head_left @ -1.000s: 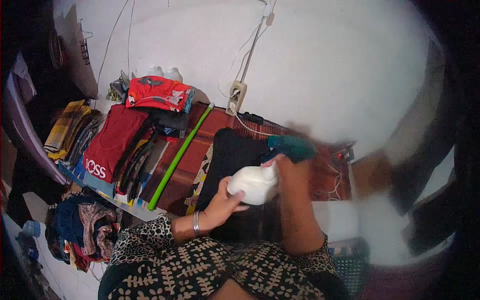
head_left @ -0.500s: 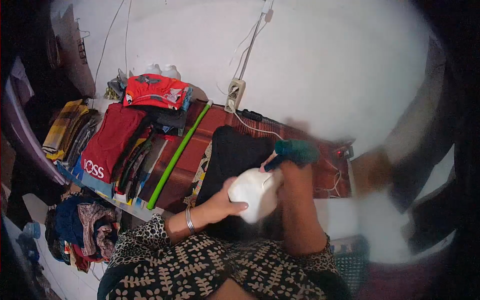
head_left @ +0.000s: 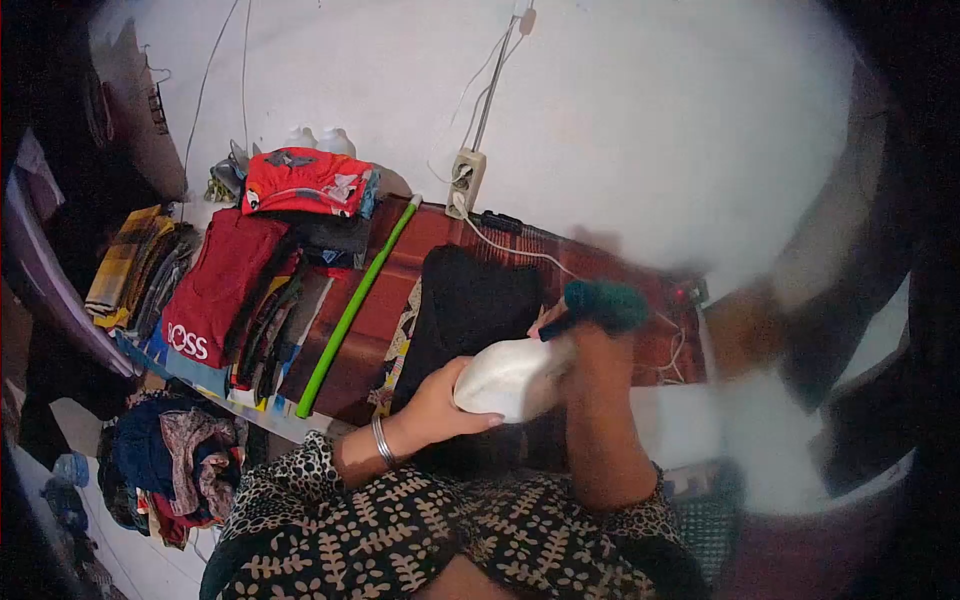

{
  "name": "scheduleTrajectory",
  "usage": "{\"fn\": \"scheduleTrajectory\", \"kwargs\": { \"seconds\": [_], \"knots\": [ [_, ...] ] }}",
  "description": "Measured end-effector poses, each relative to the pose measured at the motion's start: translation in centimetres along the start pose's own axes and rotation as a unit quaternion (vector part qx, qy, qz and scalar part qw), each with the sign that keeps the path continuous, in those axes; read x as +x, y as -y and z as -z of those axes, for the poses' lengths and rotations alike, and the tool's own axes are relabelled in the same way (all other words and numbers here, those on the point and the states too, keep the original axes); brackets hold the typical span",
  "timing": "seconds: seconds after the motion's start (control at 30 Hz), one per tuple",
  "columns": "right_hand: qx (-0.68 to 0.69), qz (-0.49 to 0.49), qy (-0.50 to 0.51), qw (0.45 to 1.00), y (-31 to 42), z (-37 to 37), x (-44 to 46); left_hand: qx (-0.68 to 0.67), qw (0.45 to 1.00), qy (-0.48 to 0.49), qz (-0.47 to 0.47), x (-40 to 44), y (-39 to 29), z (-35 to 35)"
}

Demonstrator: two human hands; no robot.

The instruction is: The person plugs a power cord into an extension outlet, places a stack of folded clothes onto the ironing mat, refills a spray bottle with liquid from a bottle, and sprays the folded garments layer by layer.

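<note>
My left hand (head_left: 447, 405), with bracelets at the wrist, is wrapped round the left side of a smooth white rounded object (head_left: 510, 380). My right hand (head_left: 590, 345) is at the object's upper right, closed round a dark teal item (head_left: 605, 305) whose exact kind I cannot make out. Part of that hand is blurred, and its fingertips are mostly hidden. Beneath and behind the white object, a black cloth (head_left: 475, 300) lies on the red-brown patterned surface (head_left: 390, 290).
A green stick (head_left: 355, 315) lies left of the black cloth. Folded clothes, including a dark red one (head_left: 225, 275), are stacked farther left. Loose clothes (head_left: 175, 455) are heaped at lower left. A power strip (head_left: 465, 185) with cables is against the wall. A basket (head_left: 705, 510) stands at lower right.
The white object has turned and tilted between my hands. The teal item has shifted slightly right and down with my right hand. The camera view has shifted a little.
</note>
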State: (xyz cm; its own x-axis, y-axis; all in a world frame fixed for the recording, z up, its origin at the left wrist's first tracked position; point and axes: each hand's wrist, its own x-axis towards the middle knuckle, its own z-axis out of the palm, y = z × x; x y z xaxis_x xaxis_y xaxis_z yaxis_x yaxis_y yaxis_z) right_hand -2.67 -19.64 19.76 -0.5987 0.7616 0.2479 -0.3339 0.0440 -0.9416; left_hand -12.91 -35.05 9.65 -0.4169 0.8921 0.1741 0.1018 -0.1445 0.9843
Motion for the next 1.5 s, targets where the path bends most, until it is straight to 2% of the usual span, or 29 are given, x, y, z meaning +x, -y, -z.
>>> {"fn": "scheduleTrajectory", "kwargs": {
  "seconds": [0.03, 0.07, 0.13, 0.2, 0.27, 0.3, 0.33, 0.37, 0.4, 0.43, 0.5, 0.57, 0.6, 0.63, 0.67, 0.7, 0.77, 0.8, 0.83, 0.9, 0.93, 0.97, 1.0, 1.03, 1.1, 1.23, 1.33, 1.43, 1.5],
  "knots": [
    [0.002, 0.000, -0.012, 1.000, -0.3, 0.1, 0.0, 0.143, 0.989, -0.033, -0.023, -0.3, -0.3, -0.1],
    [0.000, -0.005, -0.014, 1.000, -0.2, 0.0, -0.3, 0.193, 0.975, -0.087, -0.062, -0.3, -0.2, -0.5],
    [0.016, 0.052, -0.013, 0.998, 0.4, -0.8, -0.7, 0.194, 0.973, -0.115, -0.045, 0.1, -0.3, -0.9],
    [0.041, 0.028, -0.022, 0.999, -0.3, 0.0, -0.3, 0.210, 0.969, -0.123, -0.052, 0.5, -0.2, -0.7],
    [0.065, 0.001, -0.034, 0.997, -0.6, 1.4, -0.6, 0.166, 0.985, -0.047, -0.034, 0.5, 0.2, -0.5],
    [0.084, -0.049, 0.012, 0.995, -0.4, 2.3, -1.1, 0.165, 0.985, -0.046, -0.029, 0.3, 0.5, -0.4],
    [0.104, -0.097, 0.059, 0.988, 0.0, 3.2, -1.5, 0.142, 0.990, 0.018, -0.004, 0.1, 0.8, 0.0],
    [0.105, -0.100, 0.058, 0.988, 0.9, 3.8, -2.0, 0.118, 0.989, 0.082, 0.021, -0.1, 1.1, 0.3],
    [0.145, -0.068, 0.160, 0.974, 2.3, 4.3, -2.7, 0.079, 0.987, 0.143, -0.004, -0.3, 1.7, 0.3],
    [0.160, -0.049, 0.198, 0.966, 2.1, 5.0, -3.1, 0.036, 0.979, 0.201, 0.003, -0.7, 1.5, 0.1],
    [0.192, -0.014, 0.275, 0.942, 1.5, 6.6, -3.9, 0.094, 0.941, 0.321, 0.044, -0.8, 0.3, -0.1],
    [0.194, -0.046, 0.254, 0.946, 0.9, 7.5, -4.8, 0.119, 0.929, 0.348, 0.035, -0.9, 0.1, -0.4],
    [0.195, -0.046, 0.246, 0.948, 1.1, 7.4, -5.5, 0.113, 0.940, 0.321, -0.024, -1.0, 0.1, -0.4],
    [0.213, -0.088, 0.158, 0.960, 1.7, 7.2, -6.2, 0.107, 0.946, 0.294, -0.083, -1.0, -0.1, -0.3],
    [0.230, -0.126, 0.067, 0.963, 2.0, 7.1, -6.8, 0.042, 0.951, 0.304, 0.030, -1.3, -0.5, 0.1],
    [0.231, -0.122, 0.058, 0.963, 1.6, 7.2, -7.2, 0.042, 0.948, 0.314, 0.031, -1.4, -1.2, 1.0],
    [0.010, -0.140, 0.034, 0.990, 1.5, 7.5, -8.2, 0.104, 0.944, 0.313, -0.021, -2.0, -3.3, 3.7],
    [-0.089, -0.178, 0.063, 0.978, -0.5, 9.7, -8.0, 0.105, 0.946, 0.305, -0.035, -2.4, -3.9, 5.2],
    [-0.091, -0.178, 0.055, 0.978, -1.0, 9.5, -8.6, 0.102, 0.944, 0.312, -0.036, -3.1, -4.1, 6.8],
    [-0.273, -0.222, 0.032, 0.935, -1.3, 8.5, -9.8, 0.118, 0.968, 0.217, -0.051, -4.5, -4.3, 10.0],
    [-0.283, -0.226, 0.011, 0.932, -1.5, 7.7, -10.1, 0.117, 0.966, 0.225, -0.056, -5.2, -4.1, 11.6],
    [-0.292, -0.229, -0.011, 0.929, -1.7, 6.9, -10.4, 0.112, 0.977, 0.179, -0.038, -5.9, -4.0, 12.8],
    [-0.236, -0.225, -0.009, 0.945, -2.7, 7.0, -10.3, 0.106, 0.985, 0.132, -0.019, -6.2, -3.9, 13.6],
    [-0.180, -0.218, -0.005, 0.959, -3.6, 7.1, -10.4, 0.102, 0.985, 0.137, -0.022, -6.1, -3.7, 14.2],
    [-0.189, -0.213, -0.013, 0.958, -4.5, 6.1, -9.6, 0.153, 0.980, 0.118, -0.054, -6.0, -3.7, 15.2],
    [-0.224, -0.170, -0.017, 0.959, -5.0, 4.7, -6.9, 0.185, 0.951, 0.203, -0.144, -4.9, -2.8, 14.9],
    [-0.180, -0.144, -0.068, 0.971, -4.8, 3.6, -5.7, 0.224, 0.930, 0.260, -0.133, -4.2, -3.4, 14.4],
    [-0.210, -0.113, -0.099, 0.966, -3.6, 2.8, -6.6, 0.236, 0.910, 0.312, -0.136, -3.6, -2.6, 14.3],
    [-0.226, -0.138, -0.119, 0.957, -3.0, 2.1, -8.3, 0.240, 0.899, 0.338, -0.142, -3.0, -2.3, 14.2]
  ]
}}
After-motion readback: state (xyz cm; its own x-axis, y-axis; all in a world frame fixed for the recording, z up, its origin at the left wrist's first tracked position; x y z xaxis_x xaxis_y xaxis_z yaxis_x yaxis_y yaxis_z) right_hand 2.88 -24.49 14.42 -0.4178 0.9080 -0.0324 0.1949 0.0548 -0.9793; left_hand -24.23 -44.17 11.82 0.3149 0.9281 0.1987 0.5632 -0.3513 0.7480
